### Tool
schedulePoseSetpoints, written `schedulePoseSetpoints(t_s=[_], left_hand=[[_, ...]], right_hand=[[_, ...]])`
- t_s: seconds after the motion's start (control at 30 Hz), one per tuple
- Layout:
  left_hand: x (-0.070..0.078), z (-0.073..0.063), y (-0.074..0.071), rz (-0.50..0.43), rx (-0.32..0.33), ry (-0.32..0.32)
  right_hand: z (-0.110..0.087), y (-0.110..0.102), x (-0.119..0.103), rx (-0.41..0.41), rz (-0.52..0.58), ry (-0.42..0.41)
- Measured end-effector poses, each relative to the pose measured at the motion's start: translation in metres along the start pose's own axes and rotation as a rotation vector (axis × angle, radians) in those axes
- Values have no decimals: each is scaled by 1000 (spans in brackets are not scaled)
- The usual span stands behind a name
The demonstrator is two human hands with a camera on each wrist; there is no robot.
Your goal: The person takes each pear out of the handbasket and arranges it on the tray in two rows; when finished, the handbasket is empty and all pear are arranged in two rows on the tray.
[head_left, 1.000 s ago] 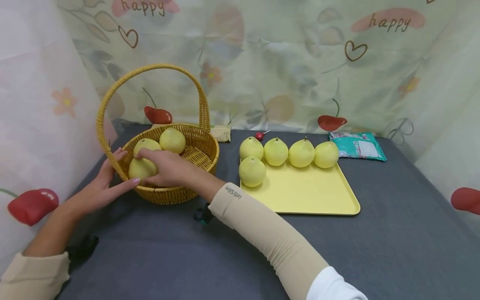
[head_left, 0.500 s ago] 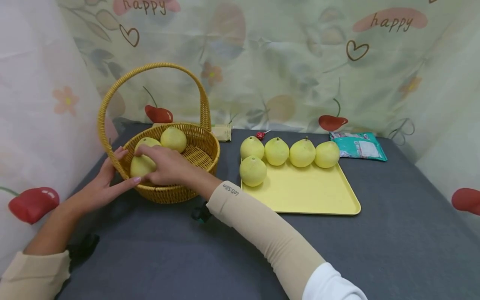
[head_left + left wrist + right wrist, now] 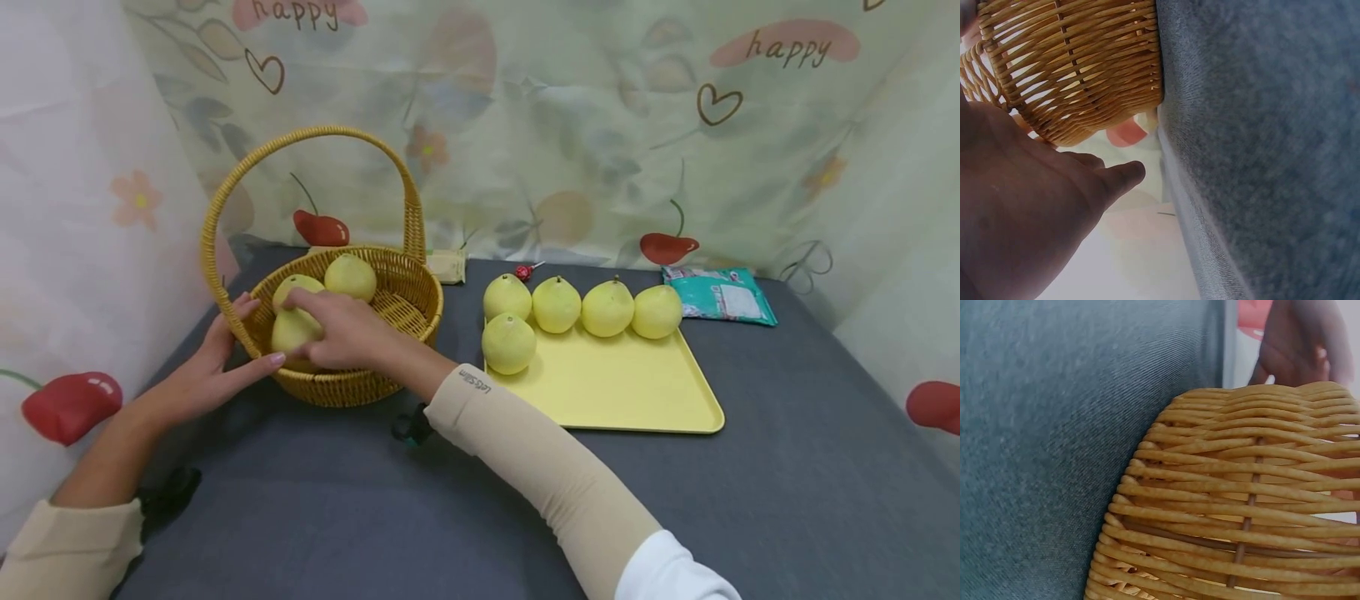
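My right hand (image 3: 345, 335) is clamped on one yellow fruit (image 3: 293, 332); my left hand (image 3: 198, 377), fingers apart, touches the basket (image 3: 337, 390). A careless pull may bump the neighbouring fruit (image 3: 298, 286).

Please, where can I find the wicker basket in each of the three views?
Head: the wicker basket stands left of centre.
Left wrist: it is at the top left, cropped.
Right wrist: it fills the lower right, also cropped.
Shared landmark: the gray cloth under it, seen in all three.
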State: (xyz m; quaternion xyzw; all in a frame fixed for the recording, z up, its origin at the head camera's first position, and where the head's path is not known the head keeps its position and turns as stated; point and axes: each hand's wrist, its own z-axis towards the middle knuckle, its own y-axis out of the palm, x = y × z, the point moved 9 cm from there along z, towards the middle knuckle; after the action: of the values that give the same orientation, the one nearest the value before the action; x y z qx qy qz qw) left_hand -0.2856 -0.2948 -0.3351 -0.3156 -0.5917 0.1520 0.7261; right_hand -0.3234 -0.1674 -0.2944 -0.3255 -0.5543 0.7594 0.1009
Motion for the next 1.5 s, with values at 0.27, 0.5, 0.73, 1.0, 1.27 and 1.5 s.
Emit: schedulePoseSetpoints(t_s=[0.27, 0.5, 0.73, 1.0, 1.27, 1.5], left_hand=[[1, 0, 1, 2, 1, 10], [-1, 0, 0, 15, -3, -10], [-2, 0, -1, 15, -3, -14], [-3, 0, -1, 10, -2, -6], [-2, 0, -1, 23, -3, -26], [-2, 0, -1, 27, 2, -24]], right_hand=[[-14, -14, 5, 65, 21, -3], [-25, -26, 14, 98, 66, 5], [-35, -40, 25, 161, 129, 9], [-48, -52, 33, 206, 125, 6], [-63, -66, 40, 227, 138, 4], [-82, -85, 47, 285, 177, 2]])
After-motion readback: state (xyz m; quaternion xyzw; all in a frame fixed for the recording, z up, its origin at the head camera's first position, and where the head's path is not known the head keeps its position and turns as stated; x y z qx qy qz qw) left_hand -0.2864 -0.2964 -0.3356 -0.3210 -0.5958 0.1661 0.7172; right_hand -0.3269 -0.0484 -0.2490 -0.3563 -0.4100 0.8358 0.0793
